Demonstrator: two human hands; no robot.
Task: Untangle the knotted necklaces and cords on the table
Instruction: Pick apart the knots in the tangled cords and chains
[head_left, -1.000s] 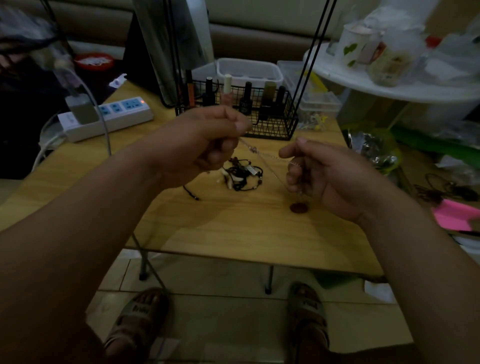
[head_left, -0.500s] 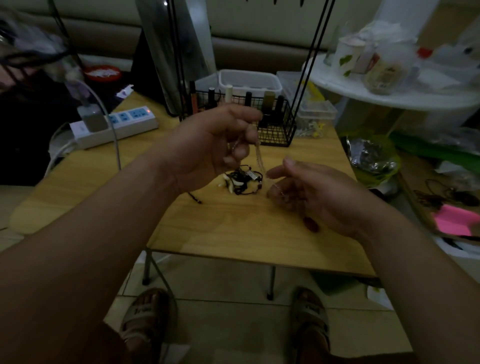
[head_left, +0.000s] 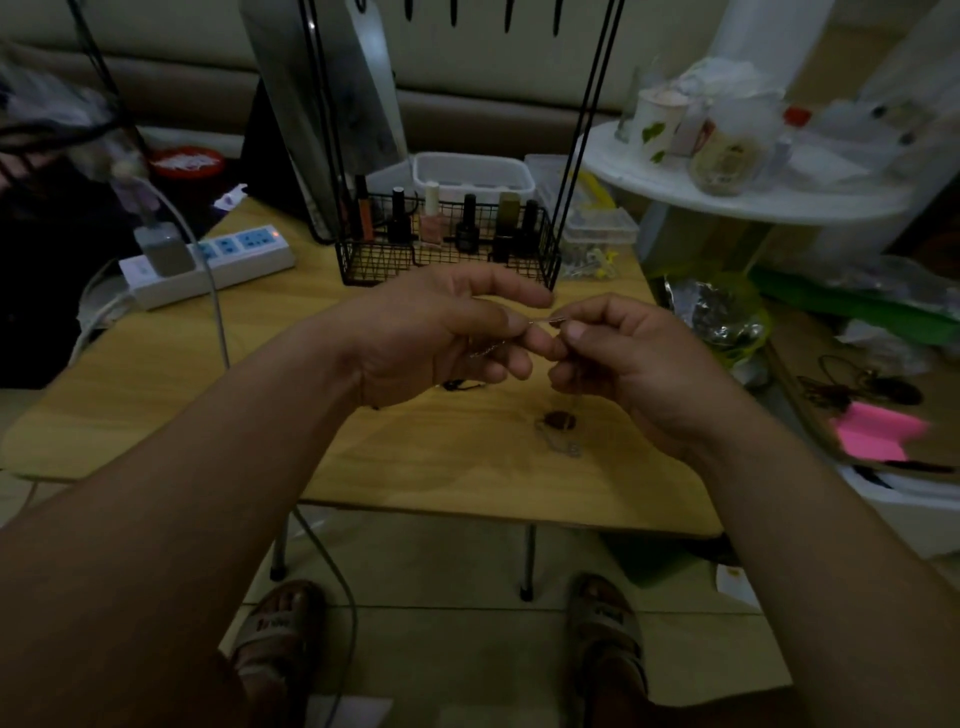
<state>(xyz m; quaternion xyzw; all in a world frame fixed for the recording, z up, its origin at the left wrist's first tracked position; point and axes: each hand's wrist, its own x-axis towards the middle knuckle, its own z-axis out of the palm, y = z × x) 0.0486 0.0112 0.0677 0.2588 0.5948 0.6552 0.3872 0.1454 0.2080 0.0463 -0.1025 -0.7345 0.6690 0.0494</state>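
Dim light falls on a wooden table (head_left: 260, 374) with a wire basket (head_left: 363, 265) of small bottles at its far edge and a power strip (head_left: 244, 257) in the upper left of the frame. Both hands meet over the middle of the table, raised off it.

The left hand (head_left: 441, 332) pinches a thin chain (head_left: 544, 320) between thumb and curled forefinger. The right hand (head_left: 634, 358) pinches the same chain just beside it, thumb against forefinger, so the two sets of fingertips nearly touch. Between the pinches the chain shows only as a very short span lying almost level, left to right across the frame. A slack bit of it sags under the left fingers, toward the palm.

A brown pendant (head_left: 558, 420) rests on the table below the right hand, with a loose curl of chain just beneath it. Whether that curl joins the piece held above is too faint to tell. The black cords (head_left: 462, 385) lie on the table under the left hand, mostly hidden by it and apart from both hands.

The next move likely turns on that short level span: any pull apart would run along its axis, each hand drawing toward its own side. The knot, if there is one here, sits hidden between the fingertips.
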